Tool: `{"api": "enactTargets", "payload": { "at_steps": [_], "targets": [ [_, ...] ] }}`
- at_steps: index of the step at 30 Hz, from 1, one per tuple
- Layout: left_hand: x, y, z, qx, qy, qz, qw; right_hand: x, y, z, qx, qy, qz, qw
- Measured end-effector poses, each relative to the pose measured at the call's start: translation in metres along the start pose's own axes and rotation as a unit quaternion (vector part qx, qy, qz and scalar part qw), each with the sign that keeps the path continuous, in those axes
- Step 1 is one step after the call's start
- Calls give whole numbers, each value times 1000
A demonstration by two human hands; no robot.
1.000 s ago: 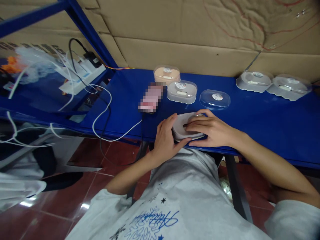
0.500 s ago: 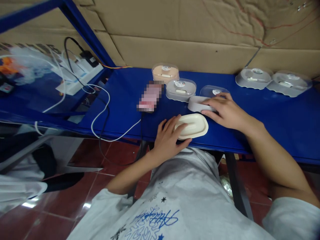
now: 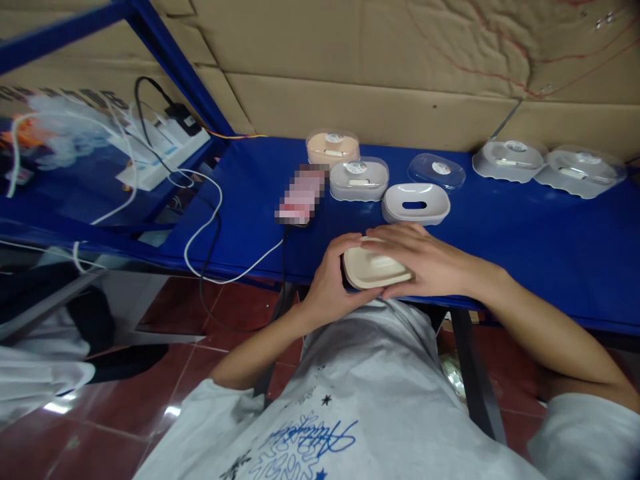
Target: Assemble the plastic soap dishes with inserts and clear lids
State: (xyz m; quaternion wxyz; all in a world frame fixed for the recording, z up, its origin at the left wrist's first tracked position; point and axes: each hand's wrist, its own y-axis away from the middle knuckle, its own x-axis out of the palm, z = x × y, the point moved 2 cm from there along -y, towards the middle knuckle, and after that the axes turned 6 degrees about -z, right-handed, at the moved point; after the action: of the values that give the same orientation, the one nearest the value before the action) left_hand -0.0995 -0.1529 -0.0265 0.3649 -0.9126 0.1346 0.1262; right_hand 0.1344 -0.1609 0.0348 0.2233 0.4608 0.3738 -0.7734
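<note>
Both hands grip a cream oval plastic tray [image 3: 376, 268] near the front edge of the blue table. My left hand [image 3: 334, 287] wraps its left end, thumb along the near side. Over the right end lies my right hand [image 3: 417, 259], its fingers reaching across the far rim and covering part of the tray. Just beyond stands a white oval box part [image 3: 416, 204] with a slot in its floor. Behind that lies a clear oval lid [image 3: 436, 172] with a round sticker. A lidded white box [image 3: 359, 180] and a peach lidded box [image 3: 333, 148] stand further left.
A phone [image 3: 301, 195] with a blurred screen lies left of the boxes, its cable running off the front edge. Two lidded boxes [image 3: 509, 161] stand at the back right. A power strip [image 3: 163, 160] and cables occupy the left side. Cardboard [image 3: 350, 100] lines the back.
My right hand has let go of the white box part, which now sits apart from the lid, and has moved down-left onto the cream tray. My left hand now grips the tray's end.
</note>
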Motion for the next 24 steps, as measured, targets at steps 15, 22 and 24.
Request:
{"api": "enactTargets", "payload": {
  "at_steps": [15,22,24],
  "targets": [
    [4,-4,0,-305,344,-8,888,-1,-3,7,-48,50,-117,991],
    [2,-16,3,-514,457,-107,717,-24,12,-61,139,-13,-89,986],
    [-3,-18,3,-534,467,-132,693,-28,20,-82,178,47,-49,982]
  ]
}}
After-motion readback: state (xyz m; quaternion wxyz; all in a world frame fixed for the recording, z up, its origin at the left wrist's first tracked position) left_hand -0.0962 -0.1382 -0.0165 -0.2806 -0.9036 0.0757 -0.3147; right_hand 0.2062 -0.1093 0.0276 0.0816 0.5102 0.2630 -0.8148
